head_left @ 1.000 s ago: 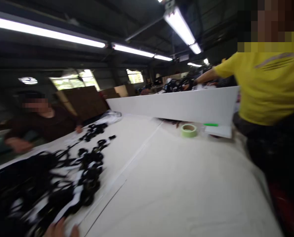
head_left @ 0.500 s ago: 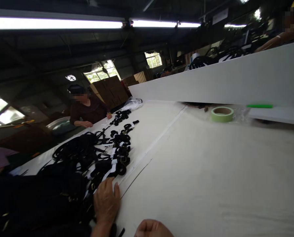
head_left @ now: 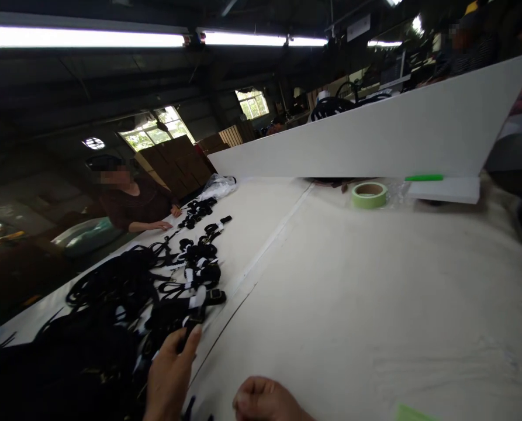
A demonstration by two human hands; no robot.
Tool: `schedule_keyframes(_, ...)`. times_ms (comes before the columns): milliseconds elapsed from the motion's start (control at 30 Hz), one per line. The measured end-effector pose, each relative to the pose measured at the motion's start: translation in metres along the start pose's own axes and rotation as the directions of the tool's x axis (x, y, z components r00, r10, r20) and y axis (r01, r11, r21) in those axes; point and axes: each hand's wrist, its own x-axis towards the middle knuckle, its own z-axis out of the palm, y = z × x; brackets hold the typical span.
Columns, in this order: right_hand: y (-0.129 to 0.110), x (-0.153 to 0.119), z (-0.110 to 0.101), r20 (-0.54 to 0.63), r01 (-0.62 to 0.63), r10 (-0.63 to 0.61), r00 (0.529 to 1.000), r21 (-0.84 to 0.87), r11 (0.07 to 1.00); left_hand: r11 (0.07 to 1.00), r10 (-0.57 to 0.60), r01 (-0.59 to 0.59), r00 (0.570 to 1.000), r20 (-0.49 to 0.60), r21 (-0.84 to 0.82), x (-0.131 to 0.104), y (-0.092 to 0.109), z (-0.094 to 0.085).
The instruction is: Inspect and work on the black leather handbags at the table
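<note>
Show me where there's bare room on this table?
The wide cloth between the tape roll, the white board and the right hand is free. The left side is crowded with black straps under the left hand.

The bottom edge cuts off both the left hand (head_left: 170,374) and the right hand (head_left: 265,402); the strap pile's (head_left: 111,327) near end merges into darkness.

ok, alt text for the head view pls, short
At the bottom edge, the left hand reaches into a pile of black straps on a long cloth-covered table, fingertips touching one strap; the right hand sits curled beside it. Farther off lie a green tape roll and a white board; a seated person works at the left side.
</note>
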Motion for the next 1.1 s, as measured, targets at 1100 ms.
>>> schedule_keyframes(1100,-0.022,-0.032,0.004,-0.072,0.401,-0.724,0.687,-0.793,0.459,0.127,-0.363,0.268,0.909,0.206,-0.955,-0.127,-0.024,0.014)
